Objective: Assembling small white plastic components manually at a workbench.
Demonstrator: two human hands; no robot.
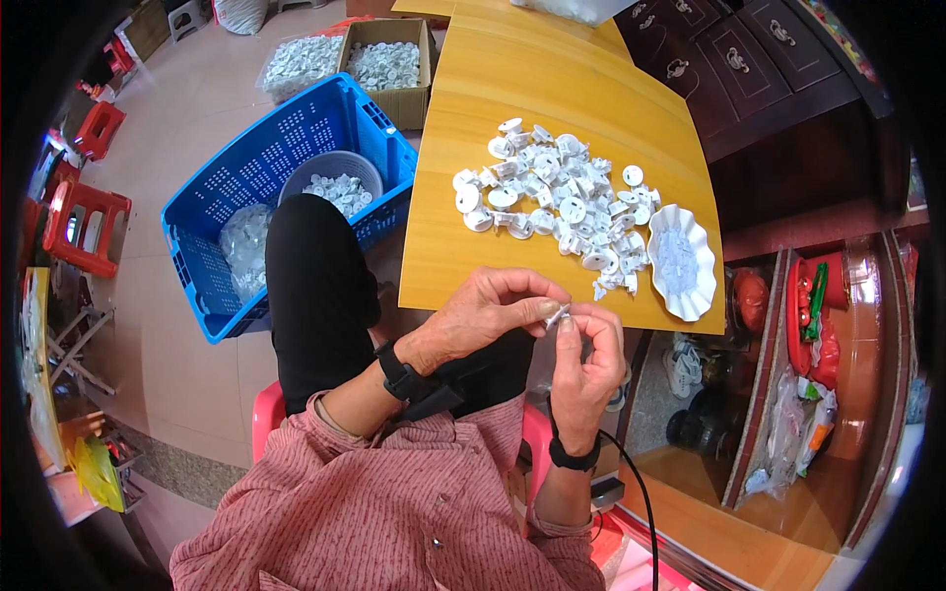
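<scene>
Both my hands meet just off the near edge of the yellow table (443, 246). My left hand (483, 313) pinches a small white plastic part (558, 316) between thumb and fingertips. From the other side, my right hand (588, 364) closes its thumb and fingers on the same part, which my fingertips mostly cover. Beyond the hands lies a loose heap of white round plastic pieces (572, 209), flat discs with short stems. To its right stands a white scalloped dish (698, 286) holding small clear or whitish bits.
On the floor at left, a blue plastic crate (197, 212) holds a grey tub (296, 177) and a plastic bag of white parts. Behind it are a cardboard box (427, 64) and a clear container of similar pieces. Dark drawers (754, 59) and open shelves flank the table's right side.
</scene>
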